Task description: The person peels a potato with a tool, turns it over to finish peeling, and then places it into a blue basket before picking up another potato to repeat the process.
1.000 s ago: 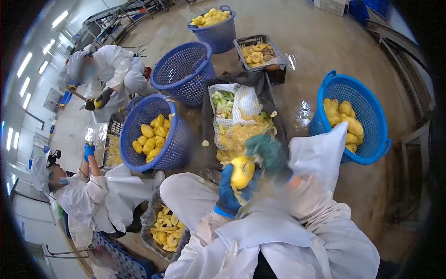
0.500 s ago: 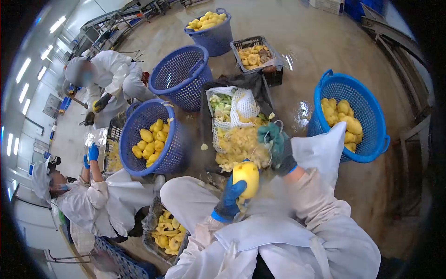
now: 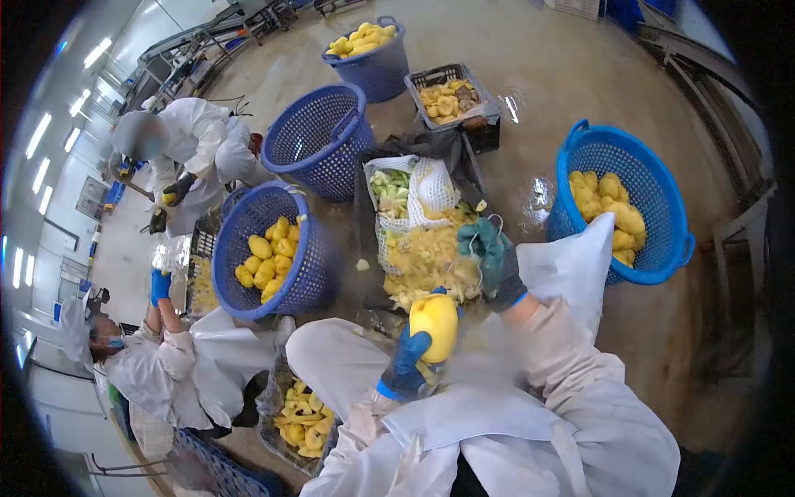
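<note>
My left hand (image 3: 404, 364), in a blue glove, is wrapped round a large peeled yellow potato (image 3: 434, 328) above my lap. My right hand (image 3: 502, 277) wears a dark glove with green material over the fingers. Its fingers are closed round a tool with a thin pale loop, seemingly a peeler (image 3: 497, 220); most of it is hidden. The right hand is apart from the potato, up and to its right. Below both hands lies a heap of yellowish peelings (image 3: 426, 261) in a dark lined crate (image 3: 364, 224), with white netting (image 3: 435, 190) and green scraps at its far end.
A blue basket (image 3: 662, 178) of yellow potatoes stands at my right. On the left are a purple-blue basket (image 3: 308, 282) with potatoes and another basket (image 3: 319, 132). A crate of yellow pieces (image 3: 302, 418) sits by my left leg. Two co-workers (image 3: 178, 364) (image 3: 195, 137) work at left.
The potato has turned slightly in my left hand and sits a little further left and lower. My right hand has hardly moved. The nearer co-worker's gloved hands have shifted slightly.
</note>
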A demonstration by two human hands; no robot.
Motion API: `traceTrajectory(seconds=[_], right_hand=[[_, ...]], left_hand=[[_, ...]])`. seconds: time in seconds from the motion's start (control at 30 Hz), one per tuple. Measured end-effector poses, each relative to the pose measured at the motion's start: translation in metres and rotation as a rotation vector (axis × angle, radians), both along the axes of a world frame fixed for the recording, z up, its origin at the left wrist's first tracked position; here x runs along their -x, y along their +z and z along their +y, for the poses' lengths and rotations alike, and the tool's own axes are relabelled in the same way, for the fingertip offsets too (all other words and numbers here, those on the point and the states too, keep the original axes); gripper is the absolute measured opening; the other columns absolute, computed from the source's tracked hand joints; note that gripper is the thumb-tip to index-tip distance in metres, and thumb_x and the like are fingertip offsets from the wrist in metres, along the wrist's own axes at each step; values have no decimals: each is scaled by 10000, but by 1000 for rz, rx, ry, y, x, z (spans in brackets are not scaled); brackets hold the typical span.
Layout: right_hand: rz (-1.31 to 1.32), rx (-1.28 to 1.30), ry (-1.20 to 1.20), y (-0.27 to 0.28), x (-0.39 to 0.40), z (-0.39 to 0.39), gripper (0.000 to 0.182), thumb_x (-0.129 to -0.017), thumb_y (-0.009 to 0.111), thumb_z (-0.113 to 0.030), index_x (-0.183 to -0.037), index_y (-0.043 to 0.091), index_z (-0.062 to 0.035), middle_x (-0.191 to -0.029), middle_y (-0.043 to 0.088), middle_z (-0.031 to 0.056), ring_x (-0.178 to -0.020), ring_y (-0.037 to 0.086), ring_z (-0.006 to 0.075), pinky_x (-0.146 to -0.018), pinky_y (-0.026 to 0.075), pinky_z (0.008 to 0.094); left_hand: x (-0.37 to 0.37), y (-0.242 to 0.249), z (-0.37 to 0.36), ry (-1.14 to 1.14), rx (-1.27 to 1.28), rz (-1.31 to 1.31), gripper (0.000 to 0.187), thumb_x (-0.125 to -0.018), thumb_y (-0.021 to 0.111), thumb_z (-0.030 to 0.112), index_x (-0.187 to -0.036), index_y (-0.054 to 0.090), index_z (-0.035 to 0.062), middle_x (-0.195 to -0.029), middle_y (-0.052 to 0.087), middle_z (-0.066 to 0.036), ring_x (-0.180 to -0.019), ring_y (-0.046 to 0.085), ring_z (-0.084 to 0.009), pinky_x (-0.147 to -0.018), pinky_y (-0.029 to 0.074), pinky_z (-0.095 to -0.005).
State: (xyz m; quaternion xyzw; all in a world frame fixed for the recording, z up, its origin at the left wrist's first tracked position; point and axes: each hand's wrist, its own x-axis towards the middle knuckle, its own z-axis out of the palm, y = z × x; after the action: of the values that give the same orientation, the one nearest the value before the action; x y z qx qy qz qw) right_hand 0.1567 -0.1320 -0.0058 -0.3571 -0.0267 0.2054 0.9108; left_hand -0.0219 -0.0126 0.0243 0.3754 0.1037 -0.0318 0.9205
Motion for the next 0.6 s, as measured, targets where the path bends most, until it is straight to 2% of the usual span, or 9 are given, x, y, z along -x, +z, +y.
traceTrajectory(seconds=[0.1,0.13,0.23,0.27,0.33,0.4,0.5,0.53,0.6], right_hand=[[-44,106,143,21,38,18,374,-954,564,-395,-961,608,-23,-814,630,56,-714,591,131,-641,505,274],[-181,120,91,10,31,17,350,-953,567,-366,-967,608,-18,-809,632,61,-709,600,135,-629,507,281],[-12,22,-12,-76,-23,4,346,-942,580,-347,-1009,608,-9,-888,666,111,-720,619,165,-634,518,301],[-47,196,-67,-26,-5,-3,349,-940,584,-344,-1007,616,-3,-906,672,124,-734,628,172,-649,529,309],[-200,177,23,15,28,4,368,-941,586,-366,-966,629,-1,-883,670,104,-726,630,165,-646,537,317],[-197,308,164,17,28,14,337,-938,599,-347,-962,638,-13,-850,664,81,-703,638,172,-643,547,336],[-152,290,-76,-39,-9,5,313,-929,615,-314,-987,641,-8,-855,665,85,-685,638,179,-645,543,325],[28,224,-1,-22,-11,2,276,-930,613,-293,-956,640,-20,-841,658,76,-706,636,174,-662,534,318],[-211,271,83,-5,22,9,273,-931,613,-299,-919,629,-27,-823,647,59,-716,631,166,-676,531,322]], left_hand=[[1,-24,9,-110,-28,51,831,-777,700,407,-1425,334,39,-1245,556,-157,-1040,606,-249,-837,529,-346],[0,-23,8,-107,-26,35,836,-774,707,394,-1431,325,45,-1248,550,-154,-1046,602,-248,-843,529,-350],[-6,-15,10,-50,-102,-25,843,-768,724,346,-1445,308,64,-1249,536,-146,-1056,595,-248,-866,526,-360],[-6,-14,10,-19,-170,-38,837,-769,727,325,-1446,307,70,-1244,535,-143,-1054,596,-249,-877,523,-362],[-4,-7,5,4,-289,2,777,-802,703,191,-1450,300,45,-1312,480,-122,-1143,534,-203,-973,449,-336],[-10,-10,1,4,-423,-16,784,-798,707,143,-1453,289,41,-1314,476,-122,-1156,520,-208,-982,440,-333],[-12,-25,5,78,-683,-96,795,-790,711,86,-1454,277,32,-1324,462,-130,-1185,493,-225,-994,426,-338],[-13,-24,8,98,-785,-141,797,-789,715,92,-1452,277,28,-1329,457,-132,-1190,490,-227,-998,424,-341],[-2,-26,4,89,-844,-125,801,-786,725,104,-1448,280,20,-1338,447,-137,-1198,486,-233,-1005,420,-347]])
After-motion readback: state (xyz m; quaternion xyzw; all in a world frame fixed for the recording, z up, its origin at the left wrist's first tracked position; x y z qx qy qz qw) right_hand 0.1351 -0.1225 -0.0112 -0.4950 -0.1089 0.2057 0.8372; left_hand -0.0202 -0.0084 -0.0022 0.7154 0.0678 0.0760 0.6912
